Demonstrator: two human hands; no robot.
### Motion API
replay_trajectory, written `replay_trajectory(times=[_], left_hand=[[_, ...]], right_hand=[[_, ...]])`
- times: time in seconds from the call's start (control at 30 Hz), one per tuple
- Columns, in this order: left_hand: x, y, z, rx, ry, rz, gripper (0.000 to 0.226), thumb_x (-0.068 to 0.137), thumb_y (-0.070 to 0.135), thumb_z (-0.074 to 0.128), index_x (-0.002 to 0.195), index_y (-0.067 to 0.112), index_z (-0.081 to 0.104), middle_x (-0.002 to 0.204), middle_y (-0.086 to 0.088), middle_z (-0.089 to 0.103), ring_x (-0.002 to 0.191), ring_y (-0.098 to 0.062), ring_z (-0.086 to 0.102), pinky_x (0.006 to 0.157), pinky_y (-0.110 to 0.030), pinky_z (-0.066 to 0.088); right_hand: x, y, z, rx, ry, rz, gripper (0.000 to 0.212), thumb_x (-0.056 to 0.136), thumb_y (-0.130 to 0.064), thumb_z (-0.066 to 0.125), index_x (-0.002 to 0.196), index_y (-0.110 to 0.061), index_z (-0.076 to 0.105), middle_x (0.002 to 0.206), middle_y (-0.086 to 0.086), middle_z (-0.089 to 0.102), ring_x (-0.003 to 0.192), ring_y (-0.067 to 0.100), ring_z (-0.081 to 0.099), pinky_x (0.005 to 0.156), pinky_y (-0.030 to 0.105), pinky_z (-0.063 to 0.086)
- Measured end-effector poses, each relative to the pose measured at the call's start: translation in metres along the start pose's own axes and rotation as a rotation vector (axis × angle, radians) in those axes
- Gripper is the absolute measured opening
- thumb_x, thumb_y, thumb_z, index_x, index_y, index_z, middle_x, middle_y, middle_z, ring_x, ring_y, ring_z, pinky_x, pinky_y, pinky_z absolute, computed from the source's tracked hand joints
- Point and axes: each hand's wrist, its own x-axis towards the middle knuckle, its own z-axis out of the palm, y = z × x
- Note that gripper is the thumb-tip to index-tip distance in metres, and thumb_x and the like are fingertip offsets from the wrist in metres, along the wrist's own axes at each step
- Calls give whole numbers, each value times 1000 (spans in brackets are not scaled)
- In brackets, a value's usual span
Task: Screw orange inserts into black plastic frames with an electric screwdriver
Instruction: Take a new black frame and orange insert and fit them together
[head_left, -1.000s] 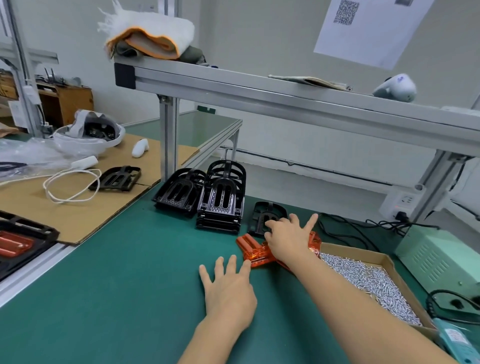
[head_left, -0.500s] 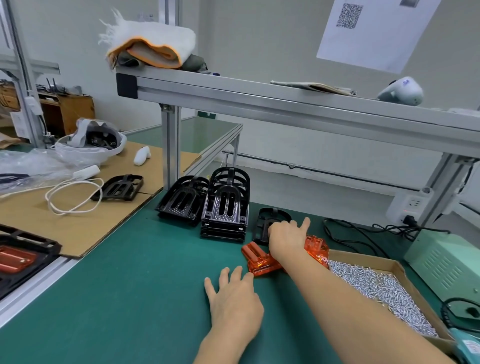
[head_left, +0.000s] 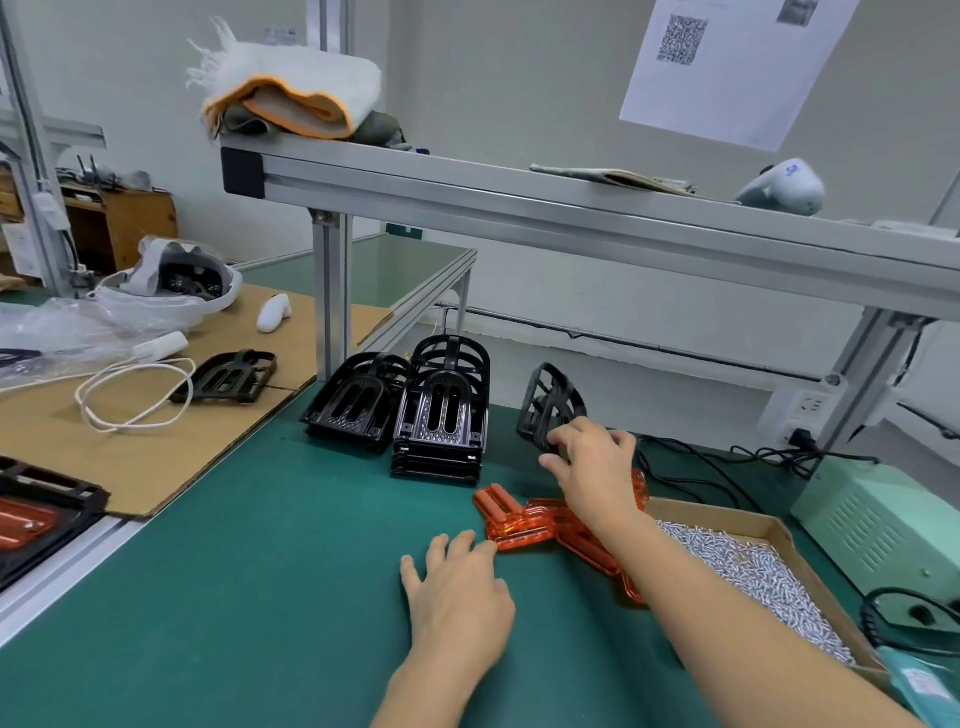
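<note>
Black plastic, ribbed and arched at one end: that single black frame (head_left: 549, 402) now stands tilted up on its near edge at the back of the green desk (head_left: 234, 571), where a second ago it lay flat. The right hand (head_left: 592, 467) has curled its fingers round the frame's lower edge, so its grip is closed on the frame; earlier those fingers were spread over the orange pieces. Just below that hand, the translucent orange plastic inserts (head_left: 519, 525) lie in a loose heap on the desk, partly hidden by the right forearm. The left hand (head_left: 460, 597) lies flat on the desk, fingers straight and a little apart, fingertips touching the nearest insert; it holds nothing and has barely shifted.

Left of the tilted frame stands a stack of glossy black frames (head_left: 441, 415), with another black frame (head_left: 356, 402) leaning beside it. To the right, a shallow brown cardboard tray of small silver screws (head_left: 753, 577) sits near the inserts, touching the forearm's far side. A pale green metal power box (head_left: 883, 525) stands beyond it, with black cables (head_left: 691, 462) trailing behind. On the brown cardboard sheet (head_left: 156, 457) to the left lie a further black frame (head_left: 226, 376) and a looped white cord (head_left: 130, 395).
</note>
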Motion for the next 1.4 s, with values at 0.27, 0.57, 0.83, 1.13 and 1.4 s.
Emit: replay_trajectory(times=[0.27, 0.57, 0.83, 1.13, 1.4], left_hand=[[0, 3, -1, -106, 97, 18, 41, 98, 23, 40, 139, 30, 40, 152, 11, 28, 142, -10, 18, 117, -42, 6], [-1, 10, -15, -888, 273, 45, 30, 98, 24, 45, 126, 24, 56, 127, 11, 56, 111, -3, 48, 95, -20, 31], [-7, 8, -19, -947, 31, 52, 19, 92, 35, 57, 109, 30, 65, 110, 11, 66, 107, -9, 58, 95, -31, 42], [-29, -8, -11, -544, 3, 91, 12, 80, 27, 74, 86, 36, 69, 61, 5, 51, 58, -9, 48, 55, -19, 32], [-37, -7, -4, -246, 171, 60, 27, 75, 41, 69, 77, 23, 51, 80, 12, 54, 83, -17, 50, 70, -33, 39]], right_hand=[[-45, 9, -45, 752, 92, 78, 12, 86, -13, 70, 97, -18, 70, 98, -7, 65, 94, 5, 59, 85, 13, 42], [-139, 28, -78, 1705, -41, 405, 31, 90, -20, 53, 114, -9, 69, 118, 14, 68, 105, 23, 67, 79, 31, 57], [-184, 39, -85, 1715, -338, 613, 34, 89, -16, 54, 116, 2, 65, 114, 23, 68, 96, 26, 68, 74, 35, 59], [-197, 38, -83, 1306, -402, 622, 19, 98, -5, 52, 106, -5, 68, 101, 20, 72, 89, 25, 69, 75, 35, 59], [-198, 33, -78, 627, -445, 452, 7, 89, -24, 67, 83, -23, 64, 55, -3, 62, 47, 4, 52, 55, 25, 45]])
